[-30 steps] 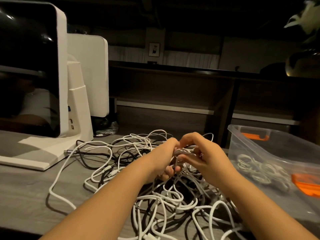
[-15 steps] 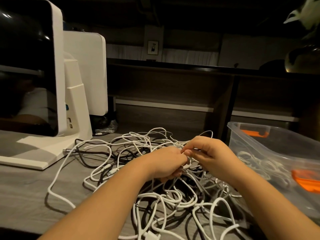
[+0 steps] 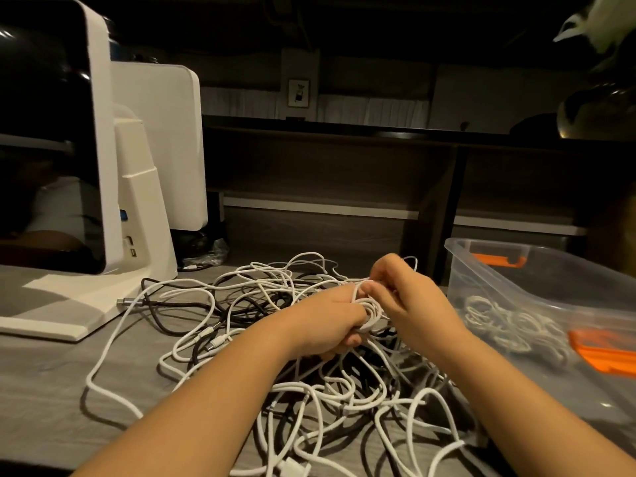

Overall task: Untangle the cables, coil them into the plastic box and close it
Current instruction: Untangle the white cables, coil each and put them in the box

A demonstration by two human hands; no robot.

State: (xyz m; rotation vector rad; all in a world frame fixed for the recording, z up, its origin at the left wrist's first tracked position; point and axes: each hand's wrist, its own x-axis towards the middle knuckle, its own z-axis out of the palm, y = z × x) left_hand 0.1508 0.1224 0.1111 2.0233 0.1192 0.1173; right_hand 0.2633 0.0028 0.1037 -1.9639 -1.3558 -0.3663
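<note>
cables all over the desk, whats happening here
A person is winding a white cable into a small coil: the left hand grips the loops while the right hand pinches the strand at the top. Below the hands a tangle of white and black cables is spread over the grey desk. To the right stands the clear plastic box, open, with coiled white cables already inside.

Left hand (image 3: 327, 325) grips small white cable coil (image 3: 370, 309); right hand (image 3: 409, 301) pinches its upper loops. Tangled white and black cables (image 3: 275, 339) on grey table (image 3: 41, 380). Clear plastic box (image 3: 516, 284) at right holds coiled cable (image 3: 509, 325).
</note>
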